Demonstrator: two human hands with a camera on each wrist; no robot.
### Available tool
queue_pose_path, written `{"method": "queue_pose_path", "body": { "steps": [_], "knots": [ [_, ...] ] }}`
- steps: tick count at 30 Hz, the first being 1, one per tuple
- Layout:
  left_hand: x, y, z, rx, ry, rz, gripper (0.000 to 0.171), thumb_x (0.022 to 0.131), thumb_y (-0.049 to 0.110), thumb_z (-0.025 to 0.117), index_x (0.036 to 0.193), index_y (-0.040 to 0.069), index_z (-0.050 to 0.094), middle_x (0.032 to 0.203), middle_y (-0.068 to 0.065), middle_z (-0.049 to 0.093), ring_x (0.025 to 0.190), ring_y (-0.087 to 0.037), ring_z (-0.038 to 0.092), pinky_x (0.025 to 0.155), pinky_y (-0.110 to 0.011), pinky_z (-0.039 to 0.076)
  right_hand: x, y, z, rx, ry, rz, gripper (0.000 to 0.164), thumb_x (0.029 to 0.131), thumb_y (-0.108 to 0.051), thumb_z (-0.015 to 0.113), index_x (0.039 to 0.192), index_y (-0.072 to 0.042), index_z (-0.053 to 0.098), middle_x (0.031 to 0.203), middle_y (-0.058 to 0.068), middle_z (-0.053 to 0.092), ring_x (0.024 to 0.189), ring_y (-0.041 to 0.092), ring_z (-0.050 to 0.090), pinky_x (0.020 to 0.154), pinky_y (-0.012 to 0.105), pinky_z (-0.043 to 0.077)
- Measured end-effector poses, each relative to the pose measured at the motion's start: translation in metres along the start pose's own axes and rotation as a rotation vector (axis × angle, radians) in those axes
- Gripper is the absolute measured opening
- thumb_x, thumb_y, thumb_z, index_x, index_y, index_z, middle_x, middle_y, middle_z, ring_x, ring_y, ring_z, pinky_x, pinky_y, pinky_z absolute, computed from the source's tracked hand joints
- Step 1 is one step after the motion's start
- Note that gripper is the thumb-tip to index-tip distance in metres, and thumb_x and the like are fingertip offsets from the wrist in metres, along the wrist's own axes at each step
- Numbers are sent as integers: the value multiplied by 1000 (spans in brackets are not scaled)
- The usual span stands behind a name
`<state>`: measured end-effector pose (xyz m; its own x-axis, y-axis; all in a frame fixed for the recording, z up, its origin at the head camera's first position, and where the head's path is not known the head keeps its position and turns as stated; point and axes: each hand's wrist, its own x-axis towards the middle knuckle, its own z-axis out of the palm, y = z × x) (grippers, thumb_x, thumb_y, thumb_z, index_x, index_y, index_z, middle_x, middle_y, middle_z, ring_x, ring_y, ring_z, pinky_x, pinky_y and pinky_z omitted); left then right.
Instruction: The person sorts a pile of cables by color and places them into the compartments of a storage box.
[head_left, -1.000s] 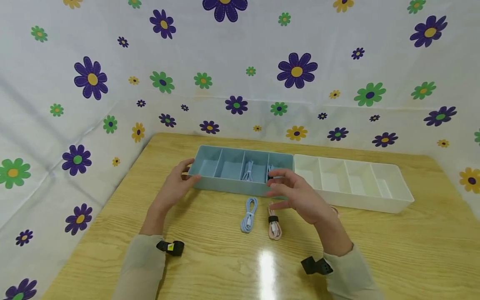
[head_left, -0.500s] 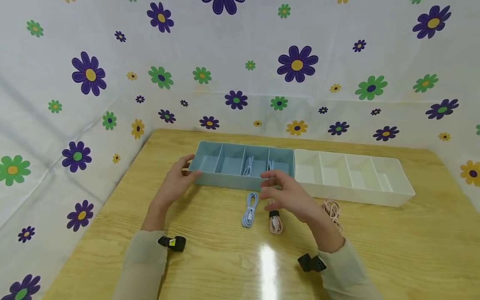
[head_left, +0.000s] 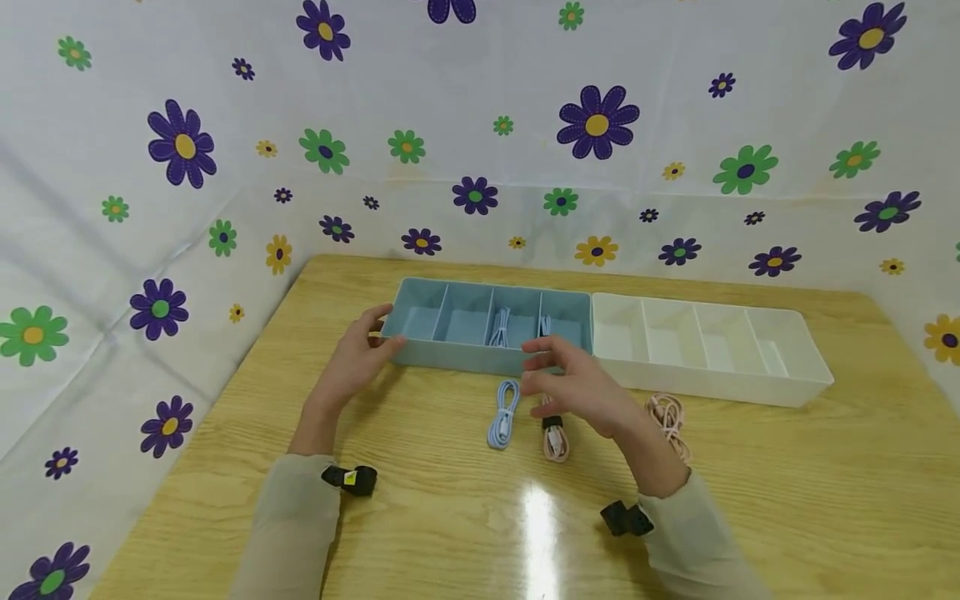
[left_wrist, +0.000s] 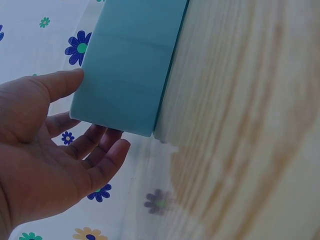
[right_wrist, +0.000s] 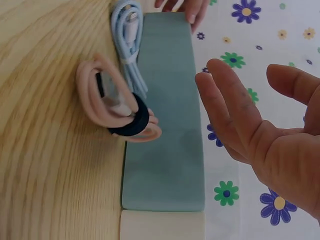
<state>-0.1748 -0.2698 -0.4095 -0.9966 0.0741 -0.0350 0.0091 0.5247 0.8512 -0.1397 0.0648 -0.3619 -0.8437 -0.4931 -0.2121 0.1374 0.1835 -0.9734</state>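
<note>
My left hand (head_left: 351,358) holds the left end of a blue divided storage box (head_left: 457,354), thumb at the front corner and fingers around the end. In the left wrist view the thumb tip meets the box's edge. My right hand (head_left: 581,387) hovers in front of the box's right end with fingers spread and nothing between them. Two bundled light blue cables (head_left: 501,327) lie in separate compartments, the right one partly hidden. Before the box lie a coiled light blue cable (head_left: 503,417) and a pink cable (head_left: 556,442) with a black strap, partly behind my right hand.
A white divided box (head_left: 712,379) abuts the blue box on the right. Another pink cable (head_left: 667,421) lies before it, beside my right forearm. The wooden table (head_left: 420,517) ends at a flower-print cloth (head_left: 517,150) behind and to the left.
My right hand has shifted slightly left, uncovering the pink cable by the white box. The left hand stays at the box's end. The head view has tilted a little.
</note>
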Motion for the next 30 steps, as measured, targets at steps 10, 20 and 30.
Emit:
{"method": "queue_pose_path", "body": {
  "steps": [10, 20, 30],
  "knots": [
    [-1, 3, -1, 3, -1, 3, 66, 102, 27, 56, 156, 6, 25, 145, -27, 39, 120, -40, 47, 98, -51, 43, 7, 1, 9, -122, -17, 56, 55, 94, -12, 61, 144, -5, 41, 143, 24, 40, 107, 40, 64, 77, 44, 58],
    [0, 2, 0, -18, -7, 5, 65, 102, 26, 56, 156, 5, 26, 143, -28, 40, 119, -41, 48, 97, -52, 43, 10, 2, 21, -156, -4, 79, 56, 93, -12, 62, 144, -5, 40, 144, 25, 39, 102, 37, 66, 72, 43, 58],
    [0, 2, 1, -41, -19, 22, 66, 103, 27, 55, 156, 4, 25, 141, -28, 40, 117, -39, 49, 93, -47, 44, 16, 6, 30, -226, 13, 103, 59, 93, -11, 63, 146, -6, 38, 145, 24, 39, 92, 31, 67, 68, 40, 59]
  ]
}}
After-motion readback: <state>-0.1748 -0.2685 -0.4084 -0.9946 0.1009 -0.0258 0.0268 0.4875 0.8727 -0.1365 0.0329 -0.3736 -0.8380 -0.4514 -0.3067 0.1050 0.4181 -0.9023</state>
